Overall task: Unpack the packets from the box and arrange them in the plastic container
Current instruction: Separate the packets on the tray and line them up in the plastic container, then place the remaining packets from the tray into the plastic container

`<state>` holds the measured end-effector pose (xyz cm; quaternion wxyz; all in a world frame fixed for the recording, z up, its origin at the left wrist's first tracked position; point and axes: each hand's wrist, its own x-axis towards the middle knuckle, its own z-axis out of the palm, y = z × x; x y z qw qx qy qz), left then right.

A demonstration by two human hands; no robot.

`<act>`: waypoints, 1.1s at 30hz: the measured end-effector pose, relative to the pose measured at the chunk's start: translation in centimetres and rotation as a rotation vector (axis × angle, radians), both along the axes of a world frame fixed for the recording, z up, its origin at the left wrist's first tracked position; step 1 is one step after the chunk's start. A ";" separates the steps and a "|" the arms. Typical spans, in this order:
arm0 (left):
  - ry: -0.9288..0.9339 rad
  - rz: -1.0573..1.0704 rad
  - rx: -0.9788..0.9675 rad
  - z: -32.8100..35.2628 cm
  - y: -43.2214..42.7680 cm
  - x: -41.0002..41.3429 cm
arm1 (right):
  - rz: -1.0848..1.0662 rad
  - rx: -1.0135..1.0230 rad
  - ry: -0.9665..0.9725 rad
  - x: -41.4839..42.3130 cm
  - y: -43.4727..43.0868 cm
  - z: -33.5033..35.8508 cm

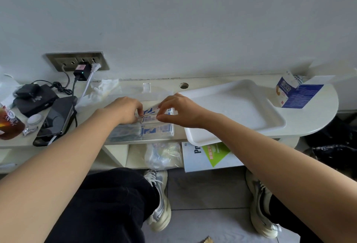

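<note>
- down at the bottom, black trousers (108,204) and two pale sneakers (160,202) on a grey floor.
- both bare forearms reach forward over the knees to the edge of a white desk (313,119).
- on the shelf under the desk lie a crumpled clear bag (164,154) and a white booklet with a green patch (210,155).
- a clear plastic container (121,132) sits at the desk's front edge; flat blue-and-white packets lying in it (157,130) fill its right part.
- just above it, the left hand (125,108) and right hand (179,110) meet, fingers curled, pinching a small stack of packets (149,117) from either end.
- the right hand's thumb and fingertips (161,116) lift the top packet's edge.
- to the right, touching the container's corner, a white tray (278,121) overhangs the desk edge.
- left of the hands: a dark phone (56,119), a black device (34,100) and an amber bottle (8,124).
- farther right, at the rounded end of the desk, the opened blue-and-white box (286,90) stands with its flaps up.
- on the wall behind, a metal socket plate (77,61) with plugs in it.
</note>
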<state>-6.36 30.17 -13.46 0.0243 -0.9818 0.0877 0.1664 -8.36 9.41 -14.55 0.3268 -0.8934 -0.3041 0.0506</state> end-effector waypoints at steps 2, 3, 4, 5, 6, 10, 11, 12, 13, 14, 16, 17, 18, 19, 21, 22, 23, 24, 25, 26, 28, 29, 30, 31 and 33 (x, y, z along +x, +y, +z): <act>-0.043 0.033 0.013 0.7 -0.5 0.0 | -0.007 0.041 0.012 -0.1 -0.7 0.3; -0.115 0.037 0.023 1.3 -1.1 0.0 | -0.031 0.069 0.006 -0.2 -1.4 0.6; -0.207 0.042 0.018 1.8 -1.6 0.0 | -0.072 0.100 -0.003 -0.2 -1.9 0.6; -0.312 0.039 -0.016 2.5 -2.9 0.0 | -0.135 0.133 -0.016 -0.1 -3.0 0.8; -0.399 0.041 -0.081 3.2 -4.1 -0.1 | -0.207 0.160 -0.028 0.0 -4.0 1.0; -0.427 -0.042 -0.407 4.6 -11.7 0.0 | -0.541 0.107 -0.025 0.3 -10.4 2.0; -0.363 -0.078 -0.445 4.4 -13.7 0.1 | -0.606 0.068 -0.029 0.3 -12.3 2.0; -0.282 -0.117 -0.460 3.8 -16.2 0.1 | -0.674 0.031 -0.034 0.1 -14.7 2.1; -0.194 -0.147 -0.455 2.9 -17.8 0.0 | -0.731 0.011 -0.043 0.1 -16.4 2.1; -0.100 -0.179 -0.442 1.7 -20.2 0.0 | -0.800 -0.006 -0.045 -0.1 -18.8 2.1; 0.039 -0.200 -0.393 -0.8 -22.9 -0.2 | -0.888 -0.037 -0.042 -0.1 -22.0 2.0; 0.074 -0.196 -0.358 -1.8 -23.3 -0.3 | -0.906 -0.058 -0.030 0.1 -22.6 1.9; 0.090 -0.202 -0.326 -2.8 -23.8 -0.3 | -0.931 -0.094 -0.004 0.4 -23.5 1.9; 0.092 -0.203 -0.310 -3.6 -24.4 -0.1 | -0.952 -0.130 0.035 0.8 -24.4 1.7; 0.081 -0.196 -0.306 -4.4 -24.6 0.1 | -0.979 -0.185 0.112 1.6 -25.1 1.1; 0.075 -0.199 -0.310 -4.5 -24.6 0.1 | -0.989 -0.206 0.126 1.7 -25.3 0.8; 0.072 -0.200 -0.316 -4.6 -24.5 0.2 | -1.001 -0.224 0.117 2.0 -25.3 0.6; 0.071 -0.204 -0.321 -4.6 -24.3 0.2 | -1.021 -0.240 0.082 2.1 -25.3 0.4; 0.071 -0.205 -0.329 -4.8 -24.2 0.2 | -1.044 -0.248 0.027 2.2 -25.3 0.2; 0.073 -0.205 -0.335 -4.8 -24.0 0.3 | -1.066 -0.243 -0.036 2.3 -25.3 0.1; 0.080 -0.202 -0.356 -4.8 -23.8 0.5 | -1.101 -0.214 -0.180 2.5 -25.5 0.0; 0.091 -0.198 -0.373 -4.7 -23.6 0.6 | -1.122 -0.186 -0.239 2.7 -25.5 0.0; 0.111 -0.186 -0.402 -4.6 -23.4 0.8 | -1.143 -0.144 -0.289 2.8 -25.6 0.2; 0.135 -0.162 -0.447 -4.6 -23.2 0.9 | -1.154 -0.084 -0.330 3.0 -25.5 0.5; 0.205 -0.075 -0.567 -4.5 -22.8 1.1 | -1.111 0.066 -0.402 3.0 -25.1 1.5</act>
